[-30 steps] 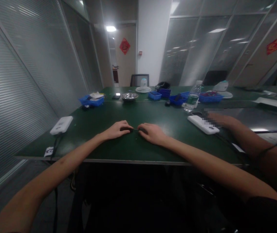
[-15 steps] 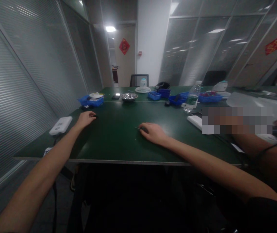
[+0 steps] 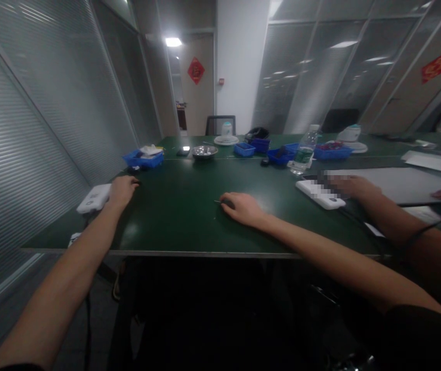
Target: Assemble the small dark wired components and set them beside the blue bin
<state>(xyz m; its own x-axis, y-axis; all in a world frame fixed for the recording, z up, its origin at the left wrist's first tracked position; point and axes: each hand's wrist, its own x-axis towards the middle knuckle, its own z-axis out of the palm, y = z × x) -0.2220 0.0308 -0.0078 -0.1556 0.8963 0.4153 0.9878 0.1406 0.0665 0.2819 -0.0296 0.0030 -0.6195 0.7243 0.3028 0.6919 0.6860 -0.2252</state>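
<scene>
My left hand (image 3: 124, 190) is over the left part of the green table (image 3: 177, 226), beside a white power bank-like box (image 3: 94, 198). Its fingers are bent together around something small and dark that I cannot make out. Near the middle of the table rests my right hand (image 3: 239, 207), its fingers curled round a dark object too small to name, with a thin pin-like tip sticking out to the left. Both forearms reach in from the front edge.
Behind stand a blue tray (image 3: 144, 158), a metal bowl (image 3: 205, 152), a phone (image 3: 183, 151), smaller blue trays (image 3: 244, 150) and a water bottle (image 3: 305, 152). At the right, another person's hands lie by a white device (image 3: 321, 194) and a grey sheet (image 3: 394, 180).
My left hand has moved left, closer to the white box. My right hand has stayed nearly in place. At the right, the other person's translucent sheet now lies flat.
</scene>
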